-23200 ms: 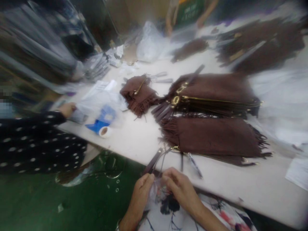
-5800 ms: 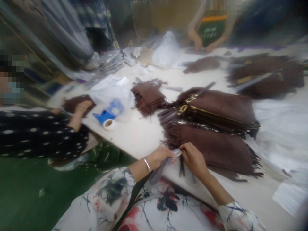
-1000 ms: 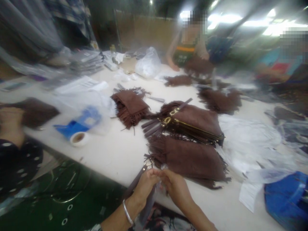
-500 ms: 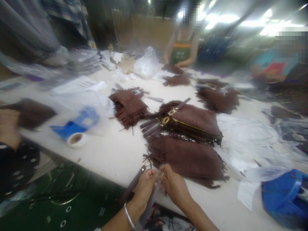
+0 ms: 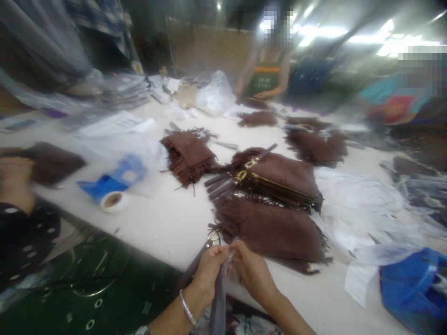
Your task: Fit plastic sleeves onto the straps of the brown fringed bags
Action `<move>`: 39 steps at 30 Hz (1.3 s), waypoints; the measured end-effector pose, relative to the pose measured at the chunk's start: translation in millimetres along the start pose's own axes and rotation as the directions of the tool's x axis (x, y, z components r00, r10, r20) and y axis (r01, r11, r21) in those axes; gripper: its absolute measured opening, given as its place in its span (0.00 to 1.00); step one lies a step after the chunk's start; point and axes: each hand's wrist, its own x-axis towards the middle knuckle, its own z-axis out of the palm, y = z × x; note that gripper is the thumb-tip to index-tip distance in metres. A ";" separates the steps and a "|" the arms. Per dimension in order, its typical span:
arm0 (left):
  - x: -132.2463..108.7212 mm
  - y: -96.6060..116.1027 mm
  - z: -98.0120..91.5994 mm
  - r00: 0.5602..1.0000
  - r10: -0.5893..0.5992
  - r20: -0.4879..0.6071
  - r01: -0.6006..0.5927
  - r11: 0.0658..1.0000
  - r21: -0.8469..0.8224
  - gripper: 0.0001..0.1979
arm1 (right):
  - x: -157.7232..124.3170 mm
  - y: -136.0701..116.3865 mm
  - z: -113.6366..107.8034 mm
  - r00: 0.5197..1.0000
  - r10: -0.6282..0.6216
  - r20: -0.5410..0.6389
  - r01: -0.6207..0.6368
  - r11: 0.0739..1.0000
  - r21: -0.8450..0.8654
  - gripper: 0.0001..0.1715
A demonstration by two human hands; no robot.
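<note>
My left hand (image 5: 208, 272), with a silver bangle at the wrist, is closed on a grey-brown bag strap (image 5: 218, 300) that hangs down towards my lap. My right hand (image 5: 254, 272) meets it fingertip to fingertip, pinching a bit of clear plastic wrap (image 5: 229, 260) at the strap's upper end. Just beyond them lies a brown fringed bag (image 5: 279, 230) on the table. A strap end with a gold clasp (image 5: 210, 241) rests beside my left fingers, its lower part running off the table edge.
Behind the bag is a stack of brown zipped bags (image 5: 282, 172). Another fringed bag (image 5: 190, 151) lies left of it. A tape roll (image 5: 113, 202), white plastic sheets (image 5: 356, 190) and a blue bag (image 5: 412, 288) surround the work. Co-workers stand at the far side; another person's hand (image 5: 16, 179) is at left.
My hands stay together, fingertips now pinched closer. The strap below them shows more fully between my wrists. At left, the other person's hand has shifted slightly.
</note>
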 end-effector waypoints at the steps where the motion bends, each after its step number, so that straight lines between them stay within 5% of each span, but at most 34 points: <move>1: -0.3 0.7 0.8 1.000 -0.002 0.002 0.002 1.000 -0.025 0.14 | -0.4 -0.3 1.8 1.000 0.004 -0.020 -0.004 1.000 0.001 0.15; 8: -0.6 4.1 2.2 1.000 0.013 0.010 -0.013 0.999 -0.052 0.12 | 0.8 -2.1 4.0 0.995 -0.062 -0.081 0.044 0.976 -0.214 0.13; 13: 0.2 6.0 0.7 1.000 0.015 -0.004 -0.015 1.000 -0.012 0.13 | 8.5 -2.3 -1.7 0.989 -0.151 -0.006 0.125 0.840 -0.527 0.08; 16: 0.8 5.7 -0.5 1.000 0.006 -0.002 -0.006 1.000 0.021 0.13 | 5.4 2.0 -6.8 0.974 -0.217 0.069 0.217 0.797 -0.564 0.18; 19: 1.2 4.1 -1.2 1.000 0.024 -0.005 -0.023 0.999 0.035 0.12 | -7.4 3.8 -12.9 0.982 -0.189 -0.023 0.161 0.887 -0.433 0.21; 22: 1.1 2.4 0.5 0.998 0.070 -0.008 -0.069 0.990 0.120 0.12 | -20.9 -0.5 -14.6 0.987 -0.029 -0.161 -0.003 0.981 -0.195 0.11; 24: 0.5 2.5 3.3 0.992 0.129 -0.009 -0.124 0.970 0.209 0.12 | -24.3 -4.3 -9.7 0.983 0.106 -0.150 -0.102 0.994 0.034 0.11; 27: -3.1 5.3 8.1 0.964 0.264 -0.005 -0.243 0.895 0.373 0.10 | -19.9 -5.1 6.1 0.941 0.339 -0.015 -0.300 0.854 0.425 0.16; 30: -11.3 8.9 11.1 0.903 0.427 0.043 -0.372 0.729 0.575 0.10 | -13.7 -1.1 23.4 0.894 0.443 0.066 -0.369 0.645 0.670 0.23; 34: -20.8 7.6 10.6 0.835 0.530 0.149 -0.456 0.516 0.725 0.12 | -11.8 -0.5 34.7 0.828 0.550 0.110 -0.406 0.451 0.795 0.28; 39: -22.2 0.2 4.8 0.813 0.535 0.230 -0.487 0.408 0.772 0.13 | -8.9 -4.3 35.4 0.787 0.607 0.108 -0.394 0.359 0.846 0.29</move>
